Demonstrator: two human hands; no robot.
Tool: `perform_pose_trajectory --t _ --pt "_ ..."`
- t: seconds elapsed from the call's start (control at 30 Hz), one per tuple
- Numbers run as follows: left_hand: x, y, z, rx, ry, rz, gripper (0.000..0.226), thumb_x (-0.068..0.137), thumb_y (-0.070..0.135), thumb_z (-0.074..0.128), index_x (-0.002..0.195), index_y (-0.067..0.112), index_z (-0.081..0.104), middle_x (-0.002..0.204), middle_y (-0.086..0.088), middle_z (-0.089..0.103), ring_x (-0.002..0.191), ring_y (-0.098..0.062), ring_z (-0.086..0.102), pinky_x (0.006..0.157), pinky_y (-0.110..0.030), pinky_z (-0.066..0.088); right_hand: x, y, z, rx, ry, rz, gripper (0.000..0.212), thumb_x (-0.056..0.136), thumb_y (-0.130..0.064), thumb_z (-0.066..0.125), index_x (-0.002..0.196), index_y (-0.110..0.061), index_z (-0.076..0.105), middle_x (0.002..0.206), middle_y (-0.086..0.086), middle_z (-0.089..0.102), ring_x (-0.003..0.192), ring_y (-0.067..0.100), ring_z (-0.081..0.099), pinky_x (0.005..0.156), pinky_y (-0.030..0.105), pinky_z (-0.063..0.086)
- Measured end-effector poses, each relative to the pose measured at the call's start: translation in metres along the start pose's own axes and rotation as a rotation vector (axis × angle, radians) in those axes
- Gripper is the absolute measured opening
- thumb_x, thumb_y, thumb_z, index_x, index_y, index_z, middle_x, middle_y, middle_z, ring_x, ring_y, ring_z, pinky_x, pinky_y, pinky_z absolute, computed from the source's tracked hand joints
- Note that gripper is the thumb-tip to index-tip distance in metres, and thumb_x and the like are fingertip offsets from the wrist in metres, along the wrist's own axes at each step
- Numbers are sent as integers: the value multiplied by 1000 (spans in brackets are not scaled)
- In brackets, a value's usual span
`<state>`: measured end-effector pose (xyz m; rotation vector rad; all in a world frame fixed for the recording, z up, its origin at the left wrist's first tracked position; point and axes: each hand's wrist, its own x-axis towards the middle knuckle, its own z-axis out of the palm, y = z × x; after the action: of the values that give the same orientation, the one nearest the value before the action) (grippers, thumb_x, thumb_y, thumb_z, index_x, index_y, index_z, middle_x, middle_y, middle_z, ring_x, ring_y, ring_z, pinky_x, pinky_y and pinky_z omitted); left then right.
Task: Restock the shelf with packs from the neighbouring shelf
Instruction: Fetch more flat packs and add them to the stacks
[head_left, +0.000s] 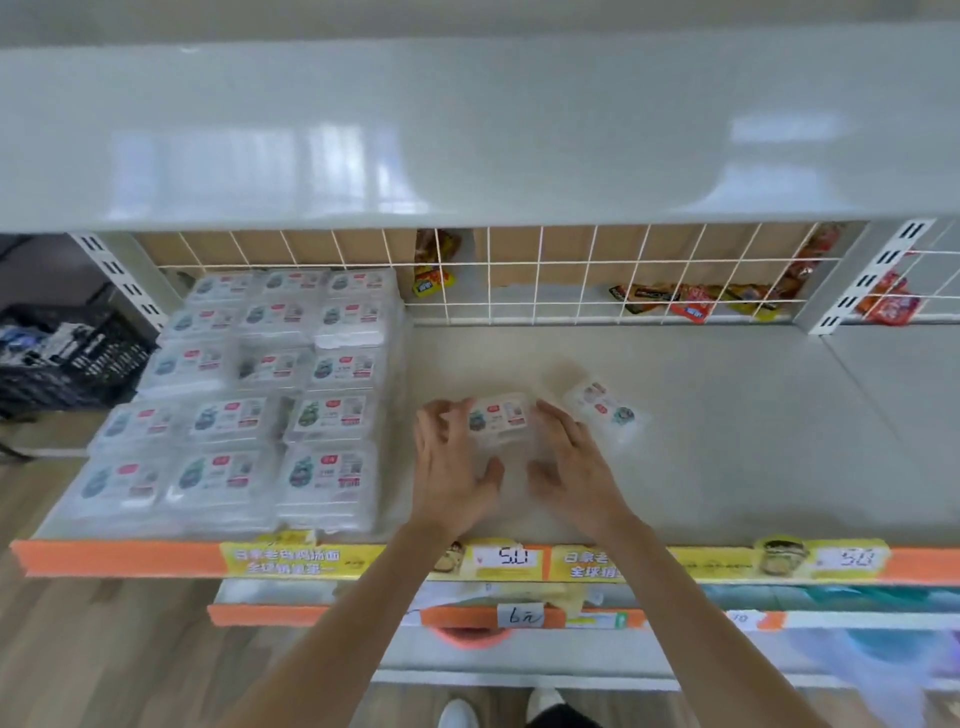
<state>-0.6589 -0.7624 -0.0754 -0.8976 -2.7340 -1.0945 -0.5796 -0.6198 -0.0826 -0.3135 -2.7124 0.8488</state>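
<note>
Grey shelf (727, 415) surface: we clamp our left hand (449, 467) and right hand (576, 467) on one clear pack (498, 421), placing it beside the stacked packs (249, 405). Next, release and fetch another.

Wooden floor (130, 649), black crate (67, 358) left.
</note>
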Motion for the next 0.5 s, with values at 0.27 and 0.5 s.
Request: perform_pose_trajectory --t 0.27,0.5 --pt "0 0 4 141 -91 225 56 72 35 51 122 10 48 131 -11 50 127 -31 39 105 -41 34 2 2 0 -3 -29 -17 65 76 -41 38 134 -15 43 143 0 38 124 21 41 102 35 35" --pt "17 23 -31 226 -143 215 50 77 22 68 119 13 44 123 1 47 118 -19 39 92 -22 27 4 1 -2 11 -48 -21 40 80 -12 62 119 -10 53 119 5 52 105 21 51 90 37 44"
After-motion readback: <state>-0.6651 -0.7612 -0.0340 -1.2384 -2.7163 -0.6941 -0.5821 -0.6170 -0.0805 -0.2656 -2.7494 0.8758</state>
